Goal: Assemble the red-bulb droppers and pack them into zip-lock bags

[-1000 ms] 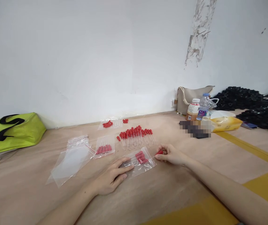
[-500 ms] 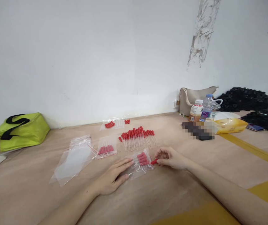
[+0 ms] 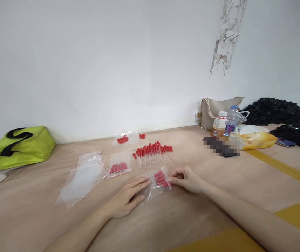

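Note:
A clear zip bag (image 3: 152, 192) lies in front of me with several red-bulbed droppers (image 3: 160, 177) inside, their bulbs toward the bag's right-hand mouth. My left hand (image 3: 127, 197) rests flat, fingers stretched, its fingertips on the bag's left end. My right hand (image 3: 184, 179) is closed in a pinch at the mouth, its fingertips at the bulb end of the lowest dropper; the exact contact is partly hidden. Just beyond lies a row of loose droppers (image 3: 154, 150) with red bulbs and thin clear stems. Another bag (image 3: 120, 157) holding several droppers lies to the left.
Flat clear bags (image 3: 80, 183) overlap at the left. Farther back are red bulbs (image 3: 123, 139) beside clear stems. A lime-green bag (image 3: 29, 147) stands far left. Bottles (image 3: 219, 124), a yellow tissue pack (image 3: 260, 140), a beige bag (image 3: 208, 112) and black heaps (image 3: 276, 110) are at right.
My right hand has moved slightly left, and the dropper it held outside the mouth is now inside the bag beside the others. My left hand has stayed in place.

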Tool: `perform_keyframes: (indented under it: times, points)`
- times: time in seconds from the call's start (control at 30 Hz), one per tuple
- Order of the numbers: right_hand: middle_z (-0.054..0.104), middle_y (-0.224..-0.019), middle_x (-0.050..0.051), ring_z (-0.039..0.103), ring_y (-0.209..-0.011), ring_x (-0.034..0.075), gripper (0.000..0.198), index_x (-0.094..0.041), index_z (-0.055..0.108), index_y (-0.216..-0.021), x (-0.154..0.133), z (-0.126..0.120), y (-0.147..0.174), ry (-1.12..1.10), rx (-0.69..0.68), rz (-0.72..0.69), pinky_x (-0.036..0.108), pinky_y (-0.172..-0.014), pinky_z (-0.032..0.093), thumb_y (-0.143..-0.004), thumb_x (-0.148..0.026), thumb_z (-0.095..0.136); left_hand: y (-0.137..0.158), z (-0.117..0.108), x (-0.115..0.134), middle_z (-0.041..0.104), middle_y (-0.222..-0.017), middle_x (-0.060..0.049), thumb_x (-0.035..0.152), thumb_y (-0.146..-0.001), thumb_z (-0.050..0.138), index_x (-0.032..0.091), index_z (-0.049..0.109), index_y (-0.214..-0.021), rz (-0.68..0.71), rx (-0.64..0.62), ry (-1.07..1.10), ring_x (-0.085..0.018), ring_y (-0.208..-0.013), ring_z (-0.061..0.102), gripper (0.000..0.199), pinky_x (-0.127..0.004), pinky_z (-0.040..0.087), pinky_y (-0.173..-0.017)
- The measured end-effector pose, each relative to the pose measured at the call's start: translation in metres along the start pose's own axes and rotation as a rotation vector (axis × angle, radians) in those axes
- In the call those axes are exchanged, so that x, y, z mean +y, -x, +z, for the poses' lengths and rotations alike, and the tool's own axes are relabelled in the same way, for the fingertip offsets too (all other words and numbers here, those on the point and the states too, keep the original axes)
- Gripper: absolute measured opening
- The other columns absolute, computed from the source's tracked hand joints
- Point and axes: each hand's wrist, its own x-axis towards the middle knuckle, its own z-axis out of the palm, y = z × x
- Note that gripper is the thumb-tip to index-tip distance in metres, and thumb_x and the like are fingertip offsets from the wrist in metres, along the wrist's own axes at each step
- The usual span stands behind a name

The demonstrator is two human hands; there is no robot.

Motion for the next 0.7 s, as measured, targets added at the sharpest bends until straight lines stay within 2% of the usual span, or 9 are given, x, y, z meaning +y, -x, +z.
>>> perform_keyframes:
  times: [0.07,0.2,0.27,0.4,0.5,0.7]
  points:
    - [0.058,-0.061,0.001,0.047,-0.054,0.008,0.035,-0.013,0.061,-0.069,-0.002,0.004,0.002,0.031,0.033,0.003,0.02,-0.049,0.034,-0.068,-0.047,0.058,0.0,0.0,0.0,0.028,-0.139,0.001,0.028,-0.09,0.036,0.03,0.027,-0.132,0.003,0.001,-0.002,-0.019,-0.126,0.026,0.044,-0.04,0.024,-0.103]
    - [0.06,-0.062,0.001,0.048,-0.053,0.009,0.032,-0.015,0.062,-0.071,-0.001,0.011,0.005,0.129,0.109,0.049,0.019,-0.045,0.033,-0.056,-0.042,0.069,0.001,0.001,-0.001,0.028,-0.139,0.0,0.028,-0.089,0.036,0.031,0.028,-0.132,0.0,0.018,0.005,-0.02,-0.125,0.027,0.044,-0.04,0.026,-0.102]
    - [0.059,-0.059,0.0,0.047,-0.051,0.009,0.03,-0.015,0.06,-0.067,0.0,0.012,0.005,0.113,0.147,0.088,0.018,-0.042,0.031,-0.055,-0.04,0.07,0.001,0.001,-0.001,0.028,-0.139,0.0,0.028,-0.089,0.037,0.031,0.028,-0.132,0.003,0.023,0.009,-0.02,-0.125,0.028,0.044,-0.04,0.026,-0.102]
    - [0.052,-0.05,-0.005,0.036,-0.036,0.004,0.031,-0.016,0.05,-0.063,-0.003,0.012,0.005,-0.093,0.132,0.198,0.017,-0.033,0.025,-0.056,-0.041,0.067,0.001,0.001,-0.002,0.03,-0.138,0.0,0.027,-0.089,0.038,0.031,0.028,-0.132,0.021,0.032,0.009,-0.02,-0.124,0.029,0.044,-0.04,0.026,-0.102]
    - [0.046,-0.045,-0.009,0.027,-0.028,0.001,0.036,-0.018,0.044,-0.063,-0.006,0.012,0.004,-0.186,0.137,0.214,0.016,-0.028,0.019,-0.055,-0.045,0.066,0.0,0.002,-0.002,0.032,-0.137,0.001,0.027,-0.088,0.038,0.031,0.03,-0.131,0.034,0.044,0.011,-0.019,-0.125,0.029,0.044,-0.039,0.025,-0.102]
    - [0.036,-0.037,-0.013,0.03,-0.023,0.004,0.035,-0.019,0.041,-0.07,-0.004,0.011,0.004,-0.158,0.059,0.238,0.016,-0.026,0.015,-0.064,-0.049,0.058,0.0,0.002,-0.002,0.034,-0.136,0.001,0.025,-0.088,0.037,0.03,0.03,-0.131,0.05,0.056,0.021,-0.019,-0.124,0.031,0.044,-0.039,0.026,-0.102]
